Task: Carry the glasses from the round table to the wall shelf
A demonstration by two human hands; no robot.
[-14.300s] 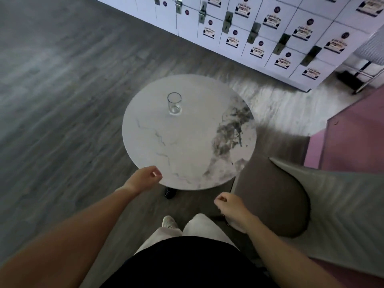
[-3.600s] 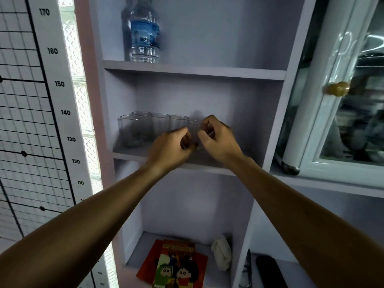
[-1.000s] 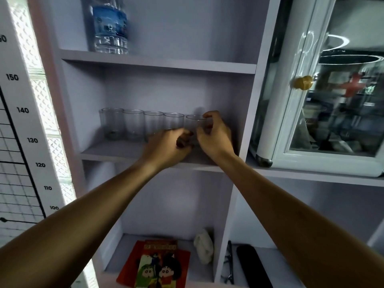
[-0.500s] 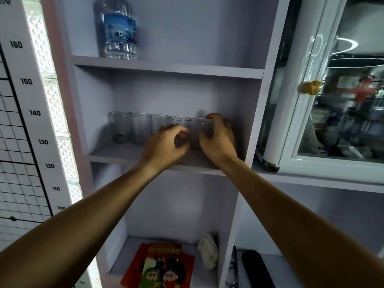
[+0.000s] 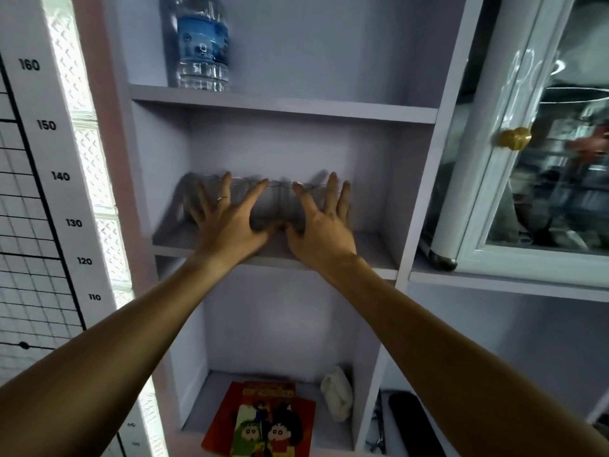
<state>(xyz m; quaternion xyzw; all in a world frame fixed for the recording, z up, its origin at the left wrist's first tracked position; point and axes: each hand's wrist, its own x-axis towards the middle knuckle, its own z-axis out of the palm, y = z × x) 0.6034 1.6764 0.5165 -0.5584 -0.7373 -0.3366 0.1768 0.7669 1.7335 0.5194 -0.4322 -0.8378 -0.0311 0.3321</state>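
Note:
Several clear glasses (image 5: 273, 201) stand in a row on the middle board of the pale wall shelf (image 5: 372, 249), blurred and mostly hidden behind my hands. My left hand (image 5: 227, 219) is spread flat with fingers apart in front of the left glasses, a ring on one finger. My right hand (image 5: 321, 225) is spread the same way in front of the right glasses. Neither hand grips a glass. The round table is out of view.
A water bottle (image 5: 201, 44) stands on the board above. Comic books (image 5: 263, 420) and a white cloth (image 5: 336, 392) lie on the bottom board. A glass cabinet door with a brass knob (image 5: 512, 138) is at right, a height chart (image 5: 43, 159) at left.
Both hands have let go of the rightmost glass and opened, fingers now fanned out in front of the row. The view has shifted slightly.

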